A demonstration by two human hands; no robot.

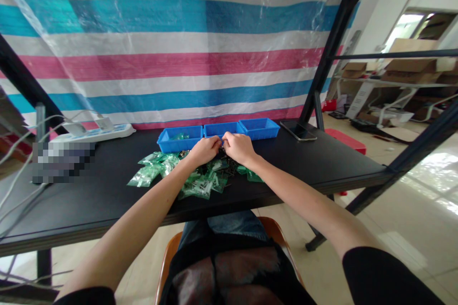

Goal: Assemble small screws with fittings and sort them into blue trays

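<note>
My left hand (205,150) and my right hand (239,147) meet above the middle of the table, fingers pinched together and thumbs close to each other. What they hold, if anything, is too small and covered to make out. Below and to the left lies a heap of small green-tinted plastic bags (203,185) with white and metal pieces inside. Loose dark screws (232,167) are scattered under my hands. Just behind stand three blue bins in a row: the left bin (164,142) has a green bag in it, the middle bin (218,129) is partly covered by my hands, and the right bin (259,128) sits beside it.
A phone (298,130) lies on the black table (286,171) at the right. A white power strip (118,131) with plugs and cables is at the back left, near a blurred-out object (60,162). Black metal posts (325,64) and a striped sheet (179,64) stand behind.
</note>
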